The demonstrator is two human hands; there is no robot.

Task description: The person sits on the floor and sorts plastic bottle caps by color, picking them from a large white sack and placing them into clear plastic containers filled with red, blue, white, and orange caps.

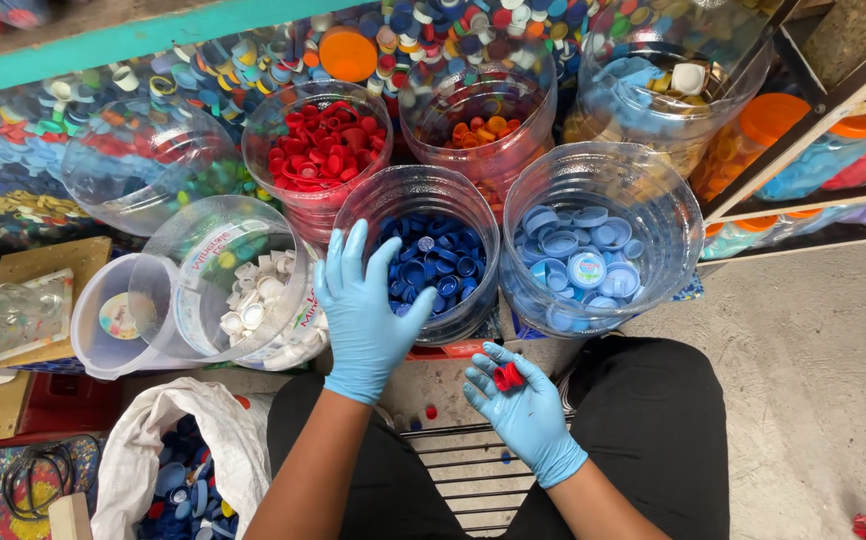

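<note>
Both my hands wear light blue gloves. My left hand is spread flat with fingers apart, hovering at the near rim of a clear jar of dark blue bottle caps; it holds nothing. My right hand is cupped palm up above my lap, holding a couple of red caps. Other clear jars stand in front: red caps, light blue caps, white caps and orange caps.
A white sack of mixed caps lies at my lower left. An empty clear jar and a tub are to the left. Walls of mixed caps run behind. Wooden shelf rails and concrete floor lie right.
</note>
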